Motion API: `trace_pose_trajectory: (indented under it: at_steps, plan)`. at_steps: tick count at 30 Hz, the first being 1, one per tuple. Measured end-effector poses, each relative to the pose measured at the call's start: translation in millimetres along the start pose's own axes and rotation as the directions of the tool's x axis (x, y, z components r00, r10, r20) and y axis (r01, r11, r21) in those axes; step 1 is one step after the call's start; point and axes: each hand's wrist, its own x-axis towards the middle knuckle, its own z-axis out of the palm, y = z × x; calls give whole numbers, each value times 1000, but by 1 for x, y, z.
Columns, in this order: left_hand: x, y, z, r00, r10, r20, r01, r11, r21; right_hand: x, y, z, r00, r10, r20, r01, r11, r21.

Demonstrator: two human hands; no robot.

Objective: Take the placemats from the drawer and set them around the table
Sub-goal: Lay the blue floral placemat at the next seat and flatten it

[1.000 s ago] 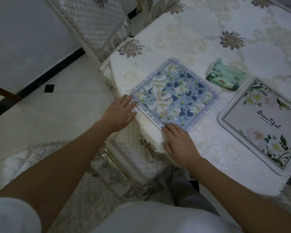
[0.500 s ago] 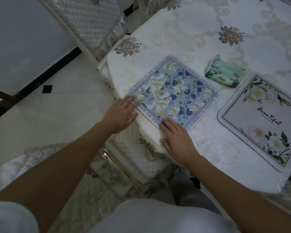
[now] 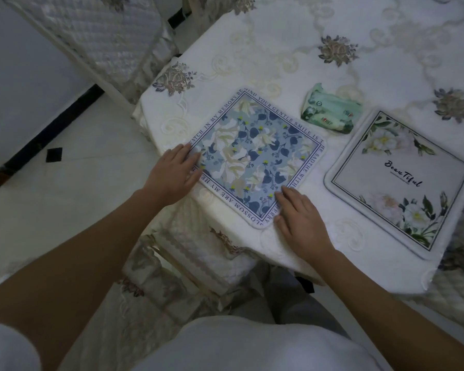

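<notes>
Blue floral placemat (image 3: 255, 159) lies flat under the open left hand (image 3: 172, 174) and right hand (image 3: 300, 220), the white floral placemat (image 3: 402, 183) already set beside it; more places probably remain.

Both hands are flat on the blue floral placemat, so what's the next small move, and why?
Probably lift both hands away. The blue floral placemat already lies flat on the tablecloth, beside the white placemat and clear of the green tissue pack. The left hand and right hand only rest open on its near corners.
</notes>
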Motion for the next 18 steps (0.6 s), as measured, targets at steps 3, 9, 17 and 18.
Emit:
trace_pose_trajectory:
  at_steps: [3, 9, 17, 18]
  plan:
    - [20, 7, -3, 1000, 18, 17, -18, 1000, -11, 13, 17, -10, 998, 69, -12, -69, 998, -4]
    - [67, 22, -8, 997, 52, 49, -50, 998, -27, 55, 50, -33, 989, 146, -36, -146, 989, -14]
    - [150, 45, -19, 999, 46, 15, -45, 997, -70, 115, 83, -53, 986, 158, -49, -158, 987, 7]
    - [161, 50, -20, 999, 39, 15, -38, 997, -61, 120, 85, -53, 987, 155, -52, -155, 988, 11]
